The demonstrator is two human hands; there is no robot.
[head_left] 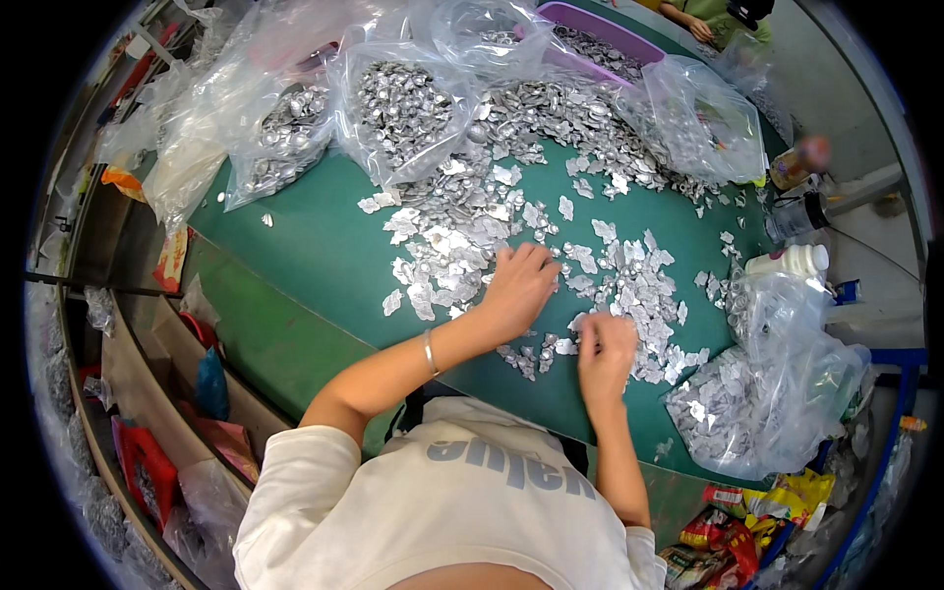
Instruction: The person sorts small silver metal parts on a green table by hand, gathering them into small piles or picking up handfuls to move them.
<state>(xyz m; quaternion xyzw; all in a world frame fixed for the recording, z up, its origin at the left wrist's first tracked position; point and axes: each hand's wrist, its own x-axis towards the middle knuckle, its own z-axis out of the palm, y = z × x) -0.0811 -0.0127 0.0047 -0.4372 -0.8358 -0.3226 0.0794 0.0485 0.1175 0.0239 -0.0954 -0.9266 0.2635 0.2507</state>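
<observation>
Small silver metal pieces [454, 251], flat and irregular in outline, lie heaped on the green table before me. My left hand [523, 287], with a bangle [430, 352] on its wrist, reaches in among them at the heap's right edge. Its fingers are bent down and drawn together; what is under the fingertips is hidden. Closer to me and to the right, my right hand [607, 354] is closed, thumb against fingers and slightly blurred; I cannot make out what it holds. Beside it spreads a second group of flat metal pieces [644, 295]. A few domed pieces [526, 362] lie between my hands.
Clear plastic bags of metal pieces [401, 113] stand along the back, near a purple bin [615, 29]. Another filled bag [747, 403] sits at the right edge, by a white bottle [792, 261]. Far right, a person in green [718, 20] is partly visible. Drawers [157, 364] stand left.
</observation>
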